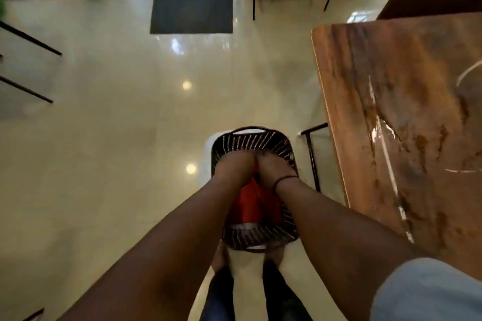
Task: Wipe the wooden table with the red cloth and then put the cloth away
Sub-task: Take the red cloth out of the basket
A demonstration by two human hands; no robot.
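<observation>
A black slotted plastic basket (250, 138) stands on the shiny floor straight below me, just left of the wooden table (407, 117). The red cloth (251, 203) lies inside the basket, showing between my forearms. My left hand (234, 167) and my right hand (275, 168) are both pushed down into the basket, side by side above the cloth. Their fingers are hidden against the basket's far wall, so their grip cannot be made out. A thin black band circles my right wrist.
The table's dark metal leg (311, 156) stands just right of the basket. A dark floor mat (191, 12) lies ahead by glass doors. Black chair legs (28, 39) reach in from the left. My feet (221, 258) are just behind the basket.
</observation>
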